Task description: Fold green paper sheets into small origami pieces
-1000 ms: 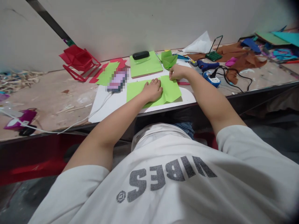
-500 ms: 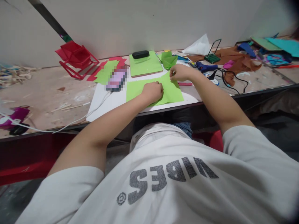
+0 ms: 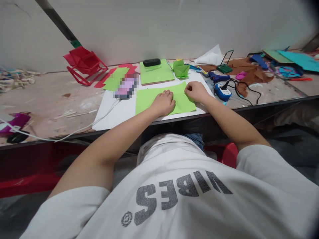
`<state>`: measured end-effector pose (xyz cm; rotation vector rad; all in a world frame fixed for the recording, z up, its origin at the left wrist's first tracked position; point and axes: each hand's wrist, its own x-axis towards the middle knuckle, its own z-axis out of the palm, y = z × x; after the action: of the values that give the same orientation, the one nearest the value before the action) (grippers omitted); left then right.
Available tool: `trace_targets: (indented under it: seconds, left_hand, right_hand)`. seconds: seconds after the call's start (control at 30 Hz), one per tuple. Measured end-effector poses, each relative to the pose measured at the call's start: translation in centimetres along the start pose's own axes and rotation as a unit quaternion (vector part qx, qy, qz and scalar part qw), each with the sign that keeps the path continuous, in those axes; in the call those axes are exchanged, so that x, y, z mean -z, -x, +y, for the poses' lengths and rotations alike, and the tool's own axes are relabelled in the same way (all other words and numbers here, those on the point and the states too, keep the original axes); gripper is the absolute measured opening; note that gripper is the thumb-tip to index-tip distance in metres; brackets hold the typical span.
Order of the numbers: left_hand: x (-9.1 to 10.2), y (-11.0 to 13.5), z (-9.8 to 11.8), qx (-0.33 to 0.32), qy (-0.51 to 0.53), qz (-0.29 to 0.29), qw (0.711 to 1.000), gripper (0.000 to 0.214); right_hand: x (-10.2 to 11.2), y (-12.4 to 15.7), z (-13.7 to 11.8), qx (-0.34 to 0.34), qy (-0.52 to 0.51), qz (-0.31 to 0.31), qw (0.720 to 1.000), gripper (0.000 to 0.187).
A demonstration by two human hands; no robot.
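A sheet of lime-green paper lies on a white sheet at the table's front edge. My left hand rests flat on the middle of the green paper, fingers stretched out. At the paper's far right corner, my right hand is closed, with thumb and forefinger pinching the edge. That corner is slightly raised. Just beyond lie a green board bearing a black case and a folded green paper piece.
Left of the paper are a phone on a white cable and a small red model chair. To the right sit a blue power socket, a blue glue gun and brown scraps. Thin sticks lie far left.
My right hand has come down and nearer to me with the paper's corner, uncovering the blue socket. My left hand has flattened, its fingers more stretched out. The view has shifted slightly.
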<state>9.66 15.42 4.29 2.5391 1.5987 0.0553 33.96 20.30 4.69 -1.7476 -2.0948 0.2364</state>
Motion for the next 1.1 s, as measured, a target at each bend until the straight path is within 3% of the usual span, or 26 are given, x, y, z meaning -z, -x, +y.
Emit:
trace_targets:
  seconds: [0.37, 0.73, 1.1]
  left_hand:
    - [1.0, 0.2, 0.3, 0.020, -0.014, -0.060, 0.998, 0.088]
    - [1.0, 0.0, 0.3, 0.022, -0.023, -0.066, 0.997, 0.088]
    - [1.2, 0.2, 0.4, 0.021, -0.016, -0.060, 0.998, 0.088]
  right_hand:
    - [-1.2, -0.5, 0.8, 0.005, 0.014, -0.013, 1.000, 0.028]
    - [-0.8, 0.1, 0.4, 0.020, 0.009, -0.030, 0.999, 0.043]
    - [-0.1, 0.5, 1.1, 0.021, -0.025, -0.020, 0.999, 0.043]
